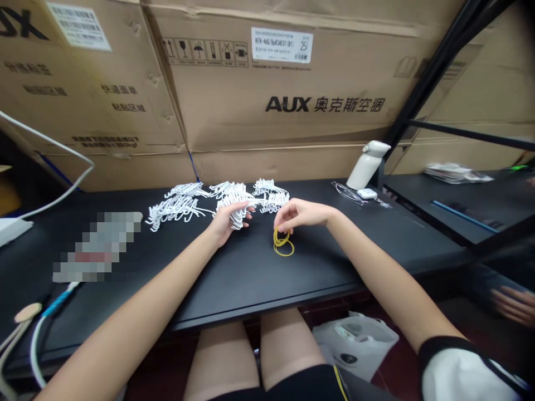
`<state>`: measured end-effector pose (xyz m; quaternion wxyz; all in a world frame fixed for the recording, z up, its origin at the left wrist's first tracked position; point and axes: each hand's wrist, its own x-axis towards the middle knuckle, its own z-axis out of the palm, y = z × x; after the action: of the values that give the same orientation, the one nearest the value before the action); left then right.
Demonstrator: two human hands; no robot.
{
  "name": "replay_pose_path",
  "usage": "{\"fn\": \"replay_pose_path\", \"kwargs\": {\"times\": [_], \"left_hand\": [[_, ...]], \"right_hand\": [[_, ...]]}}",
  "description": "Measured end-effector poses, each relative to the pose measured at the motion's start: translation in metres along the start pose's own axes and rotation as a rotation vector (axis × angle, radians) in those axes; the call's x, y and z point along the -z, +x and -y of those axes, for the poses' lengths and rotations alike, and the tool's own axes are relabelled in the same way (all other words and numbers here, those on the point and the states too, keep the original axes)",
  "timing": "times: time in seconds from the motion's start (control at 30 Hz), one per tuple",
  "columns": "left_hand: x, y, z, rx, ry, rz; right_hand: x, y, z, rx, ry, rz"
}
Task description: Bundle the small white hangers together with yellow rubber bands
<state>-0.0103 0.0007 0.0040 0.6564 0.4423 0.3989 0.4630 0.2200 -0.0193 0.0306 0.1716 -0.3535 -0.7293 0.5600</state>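
Observation:
My left hand [223, 224] is closed around a bunch of white hooks [237, 218], just over the black table. To its right, my right hand [301, 214] pinches several yellow rubber bands [282, 243] between thumb and fingertips. The loops hang down, and the lowest one seems to touch the tabletop. More white hooks lie in bunches behind and beside my left hand: a large bunch [173, 211] at the left, others [228, 190] behind it, and a smaller bunch [276, 202] near my right fingers.
Cardboard boxes [225, 111] stand along the back of the table [259, 289]. A white bottle [368, 165], glasses [348, 192] and a small white case [366, 194] are at the right. A blurred device with a cable [54, 303] lies left. Another person's hand [516, 303] shows far right.

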Motion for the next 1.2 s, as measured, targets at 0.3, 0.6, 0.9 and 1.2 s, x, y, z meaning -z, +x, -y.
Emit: {"fn": "replay_pose_path", "kwargs": {"times": [0.3,0.6,0.9,1.2], "left_hand": [[0.0003,0.0007,0.0002,-0.001,0.002,0.004],[-0.0002,0.0000,-0.0001,0.007,0.002,-0.010],[-0.0006,-0.0005,-0.0004,0.002,0.002,-0.006],[-0.0003,-0.0009,-0.0009,0.002,0.011,-0.002]], "right_hand": [[0.0000,0.0001,-0.0049,-0.125,-0.084,0.129],[-0.0022,0.0051,-0.0077,-0.117,-0.167,0.062],[-0.0063,0.0032,-0.0040,-0.107,-0.092,0.159],[-0.0051,0.0025,-0.0019,-0.084,-0.186,0.136]]}}
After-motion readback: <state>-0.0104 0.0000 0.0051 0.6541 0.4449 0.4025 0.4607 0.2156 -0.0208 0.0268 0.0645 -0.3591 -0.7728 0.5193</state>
